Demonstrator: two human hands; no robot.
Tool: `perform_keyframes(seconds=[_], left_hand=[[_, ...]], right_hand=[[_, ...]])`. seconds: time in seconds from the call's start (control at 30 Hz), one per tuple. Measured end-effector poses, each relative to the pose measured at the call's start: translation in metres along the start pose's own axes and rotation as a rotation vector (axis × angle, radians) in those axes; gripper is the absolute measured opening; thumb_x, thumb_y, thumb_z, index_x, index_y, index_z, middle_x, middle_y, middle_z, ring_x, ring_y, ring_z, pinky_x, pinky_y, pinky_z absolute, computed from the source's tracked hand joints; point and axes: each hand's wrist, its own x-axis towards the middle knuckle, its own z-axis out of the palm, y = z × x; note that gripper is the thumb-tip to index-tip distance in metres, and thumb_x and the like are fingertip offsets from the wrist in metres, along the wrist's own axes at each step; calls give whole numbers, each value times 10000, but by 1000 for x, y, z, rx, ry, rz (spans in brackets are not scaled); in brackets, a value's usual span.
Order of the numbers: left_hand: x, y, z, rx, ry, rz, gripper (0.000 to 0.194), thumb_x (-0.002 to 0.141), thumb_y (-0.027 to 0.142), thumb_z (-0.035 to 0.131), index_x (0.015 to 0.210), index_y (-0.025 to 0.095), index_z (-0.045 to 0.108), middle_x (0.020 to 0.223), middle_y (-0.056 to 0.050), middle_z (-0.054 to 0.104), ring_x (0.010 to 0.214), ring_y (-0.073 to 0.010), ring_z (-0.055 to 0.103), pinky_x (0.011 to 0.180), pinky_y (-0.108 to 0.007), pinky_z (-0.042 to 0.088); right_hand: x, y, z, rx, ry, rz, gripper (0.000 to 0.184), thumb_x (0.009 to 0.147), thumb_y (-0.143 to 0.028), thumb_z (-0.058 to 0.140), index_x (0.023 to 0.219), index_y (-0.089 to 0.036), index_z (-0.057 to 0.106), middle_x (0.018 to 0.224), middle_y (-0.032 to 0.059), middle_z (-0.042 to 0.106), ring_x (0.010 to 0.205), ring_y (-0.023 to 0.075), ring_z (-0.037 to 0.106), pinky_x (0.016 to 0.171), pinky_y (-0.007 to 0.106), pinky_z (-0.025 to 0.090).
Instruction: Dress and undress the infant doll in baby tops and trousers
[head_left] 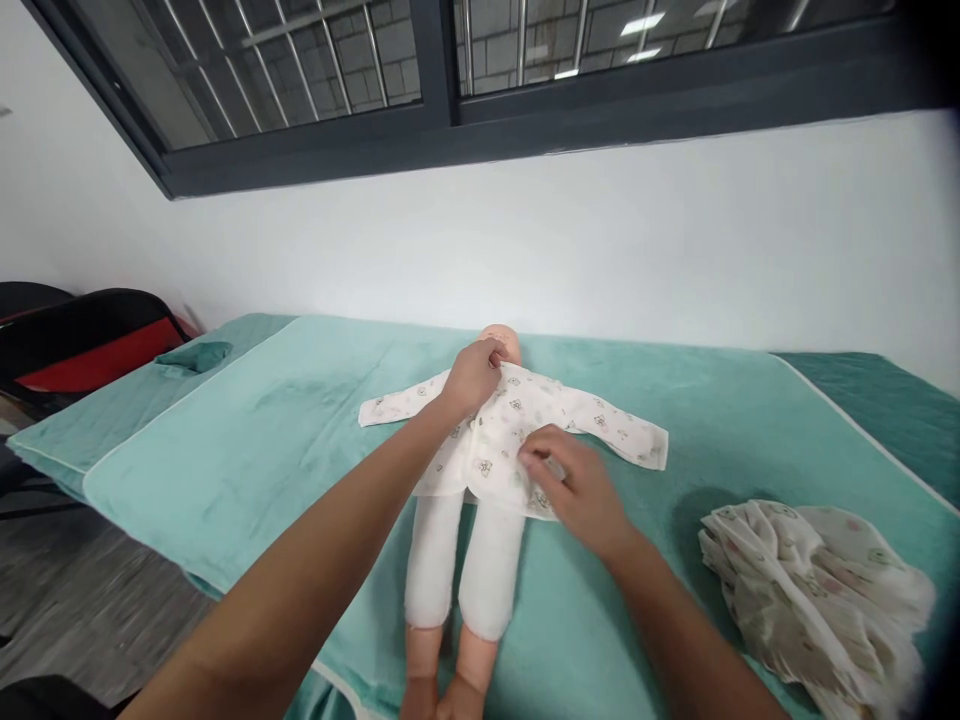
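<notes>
A baby doll (493, 590) lies on its back with its head toward the wall, dressed in a white baby shirt (517, 410) with small printed figures and thick white leg coverings. Both sleeves spread outward, and the shirt's front edges meet near the middle. At the collar below the doll's head, my left hand (474, 378) pinches the shirt. My right hand (574, 490) is over the shirt's lower front, its thumb and forefinger closed together; whatever is between the fingertips is too small to tell. The left hand hides part of the doll's neck and face.
A crumpled printed white cloth (825, 600) lies at the right on the green padded cover (315, 400). Black and red chairs (90, 340) stand at the left. Behind the bed are a white wall (525, 240) and a dark-framed window (442, 110) with bars.
</notes>
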Motion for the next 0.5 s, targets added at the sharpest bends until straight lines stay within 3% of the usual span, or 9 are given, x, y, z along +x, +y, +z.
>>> perform_keyframes(seconds=[0.07,0.13,0.23,0.37,0.5], left_hand=[[-9,-1,-2,-11,9,13,262,788,63,490,968,206,617,971,-38,655,900,-175,617,851,-319,503],[-23,-2,-3,-9,11,67,202,823,127,521,983,207,614,1044,-53,645,981,-191,612,892,-340,506],[-48,-5,-4,16,4,171,192,867,194,537,1041,212,617,1220,-68,610,1181,-219,555,1041,-389,454],[-79,-10,-6,29,-32,196,266,933,269,501,1171,242,617,1477,-63,473,1381,-239,431,1171,-443,348],[-98,-23,-10,-86,10,137,290,955,348,498,1214,281,609,1499,-31,465,1406,-215,409,1178,-408,350]], right_hand=[[5,18,-17,-224,-2,231,304,1003,-406,453,804,-219,585,819,29,647,786,187,592,723,319,408],[7,38,-34,-454,-110,458,364,984,-406,441,705,-215,575,735,37,641,715,199,586,649,317,366],[5,60,-54,-650,-151,645,301,938,-384,470,754,-234,655,835,60,686,766,234,614,619,314,350],[-4,75,-69,-854,46,679,269,924,-326,474,1048,-241,696,1101,95,689,969,293,622,692,340,403],[-14,90,-74,-931,175,662,371,912,-296,507,1253,-190,605,1322,131,596,1137,346,563,844,402,439]])
